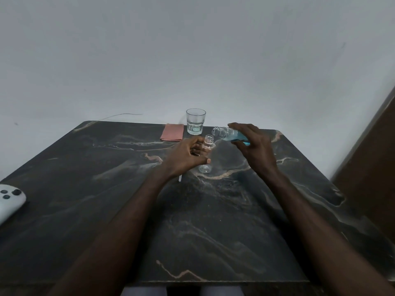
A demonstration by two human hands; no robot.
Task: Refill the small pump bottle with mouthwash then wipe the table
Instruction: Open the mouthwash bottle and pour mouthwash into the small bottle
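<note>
Toward the far edge of the table (213, 231), a little right of its middle, both hands meet in the head view. The left hand (188, 154) grips the small pump bottle (208, 146), with its fingers curled round the clear body and the thumb lying across the near side. The bottle's neck is open, with no pump on it, and it stands roughly upright. Its base seems to rest on the dark marbled top, though the clear plastic makes that hard to judge.

The right hand (254, 144) holds the mouthwash bottle (229, 133) from above, fingers wrapped over it. That bottle is tipped nearly onto its side, and its open mouth points left, just above and to the right of the small bottle's neck. Blue liquid sits in the part under the palm, while the neck looks clear.

A thin white tube (180, 178) pokes out beside the left wrist and lies on the table. Behind the hands, near the far edge, a drinking glass (195, 121) stands upright with a little clear liquid in it. A folded pink cloth (172, 132) lies flat just to the left of it. At the left edge rests a white device (9, 202) with dark round buttons. A thin wire (121, 114) curves off the far left corner against the pale wall (192, 50).
</note>
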